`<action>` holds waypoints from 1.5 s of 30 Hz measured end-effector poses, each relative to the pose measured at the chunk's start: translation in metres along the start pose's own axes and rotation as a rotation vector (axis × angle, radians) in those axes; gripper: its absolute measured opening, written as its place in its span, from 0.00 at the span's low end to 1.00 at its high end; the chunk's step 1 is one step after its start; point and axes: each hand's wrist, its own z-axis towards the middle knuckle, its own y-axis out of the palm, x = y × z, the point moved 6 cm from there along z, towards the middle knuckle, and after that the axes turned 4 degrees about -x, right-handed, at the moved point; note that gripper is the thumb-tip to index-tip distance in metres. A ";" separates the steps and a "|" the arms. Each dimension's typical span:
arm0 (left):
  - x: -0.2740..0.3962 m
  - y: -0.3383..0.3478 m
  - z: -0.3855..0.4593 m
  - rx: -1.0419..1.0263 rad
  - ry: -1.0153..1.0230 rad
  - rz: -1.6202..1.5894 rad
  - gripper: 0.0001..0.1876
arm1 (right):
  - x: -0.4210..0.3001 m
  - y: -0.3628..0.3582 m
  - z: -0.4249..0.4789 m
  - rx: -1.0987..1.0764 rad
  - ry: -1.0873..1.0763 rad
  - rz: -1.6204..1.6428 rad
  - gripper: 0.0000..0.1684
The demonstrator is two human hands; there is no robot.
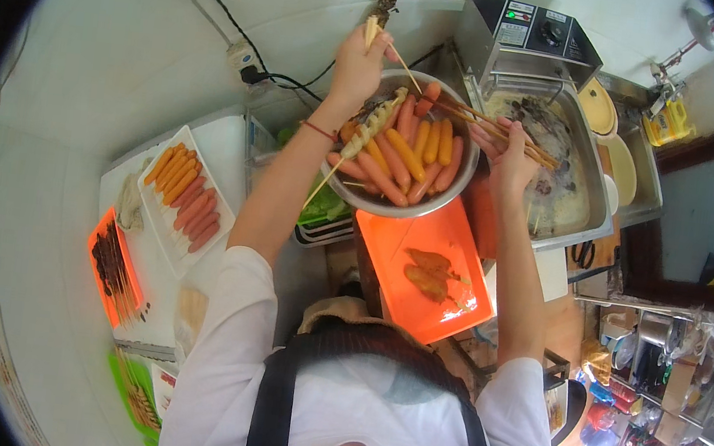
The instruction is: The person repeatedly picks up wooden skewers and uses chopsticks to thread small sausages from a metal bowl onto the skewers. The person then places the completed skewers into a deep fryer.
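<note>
A steel bowl (398,213) holds several pink and orange sausages (392,159), and a skewered spiral of pale dough (371,125) lies over its left side. Above the bowl's far rim, my left hand (361,68) grips wooden skewers (371,31); one slants down towards a short piece of sausage (428,99). My right hand (509,153), between the bowl and the fryer, holds long wooden chopsticks (487,124). Their tips are at that sausage piece, where the exact contact is hard to make out.
At right stands an electric deep fryer (599,204) with foamy oil. An orange tray (385,262) with two browned pieces of food lies below the bowl. At left are a white tray (158,227) of skewered sausages and an orange tray (127,269) of dark skewers. A power cord (223,6) crosses the wall.
</note>
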 end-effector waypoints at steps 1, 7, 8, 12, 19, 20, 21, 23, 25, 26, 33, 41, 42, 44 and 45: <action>0.012 0.006 0.001 -0.015 0.109 0.108 0.09 | -0.001 0.001 -0.001 0.001 -0.004 -0.023 0.18; 0.044 0.034 -0.007 -0.157 0.368 0.313 0.06 | -0.008 0.010 -0.004 -0.018 -0.053 -0.147 0.18; 0.046 0.036 -0.007 -0.170 0.390 0.321 0.06 | -0.009 0.011 -0.004 -0.023 -0.058 -0.152 0.18; 0.045 0.042 -0.008 -0.226 0.403 0.360 0.06 | -0.010 0.015 -0.004 -0.033 -0.068 -0.162 0.18; 0.039 0.046 -0.007 -0.250 0.425 0.409 0.06 | -0.011 0.022 -0.004 -0.064 -0.106 -0.193 0.16; 0.039 0.046 -0.007 -0.251 0.427 0.415 0.06 | -0.011 0.024 -0.004 -0.069 -0.111 -0.201 0.16; 0.034 0.047 -0.006 -0.265 0.412 0.447 0.07 | -0.010 0.025 -0.005 -0.075 -0.116 -0.208 0.16; 0.026 0.047 -0.004 -0.291 0.385 0.511 0.10 | -0.009 0.028 -0.003 -0.092 -0.122 -0.216 0.16; 0.023 0.046 -0.004 -0.298 0.390 0.513 0.10 | -0.006 0.029 -0.001 -0.111 -0.121 -0.217 0.16; 0.024 0.046 -0.003 -0.302 0.394 0.513 0.10 | -0.004 0.030 0.001 -0.119 -0.115 -0.221 0.16; 0.027 0.047 -0.002 -0.331 0.329 0.410 0.10 | 0.012 0.032 0.017 -0.121 -0.079 -0.192 0.17; -0.009 0.055 -0.004 -0.399 0.239 0.428 0.10 | 0.013 0.032 0.016 -0.100 -0.094 -0.230 0.17; -0.010 0.054 -0.004 -0.340 0.303 0.460 0.09 | 0.013 0.031 0.016 -0.098 -0.092 -0.228 0.17; -0.004 0.052 -0.003 -0.218 0.435 0.523 0.09 | 0.013 0.033 0.016 -0.096 -0.094 -0.222 0.17; -0.007 0.050 -0.001 -0.209 0.391 0.430 0.10 | 0.012 0.035 0.016 -0.103 -0.100 -0.232 0.17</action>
